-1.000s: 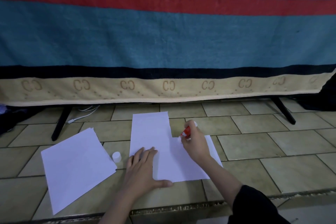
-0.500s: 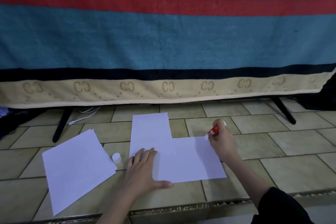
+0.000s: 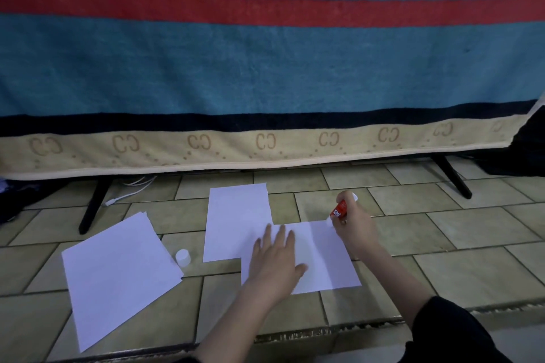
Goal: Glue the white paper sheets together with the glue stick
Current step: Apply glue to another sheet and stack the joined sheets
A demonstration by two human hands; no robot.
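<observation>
Two overlapping white sheets lie on the tiled floor: an upright sheet [image 3: 237, 218] and a lower sheet [image 3: 327, 259] that laps over its bottom right corner. My left hand [image 3: 275, 258] rests flat with straight fingers on the lower sheet near the overlap. My right hand [image 3: 355, 225] grips the red glue stick [image 3: 339, 209], its tip down at the far right corner of the lower sheet. The glue stick's white cap [image 3: 182, 257] stands on the floor left of the sheets.
A small stack of white paper [image 3: 118, 271] lies to the left. A blue blanket with a red stripe [image 3: 265, 68] hangs over a black stand, whose legs [image 3: 93, 206] reach the floor. A white cable [image 3: 132, 188] lies behind. A metal floor edge strip [image 3: 339, 328] runs in front.
My right hand has carried the glue stick rightward along the lower sheet's far edge to its right corner. My left hand has shifted right, from the overlap onto the lower sheet.
</observation>
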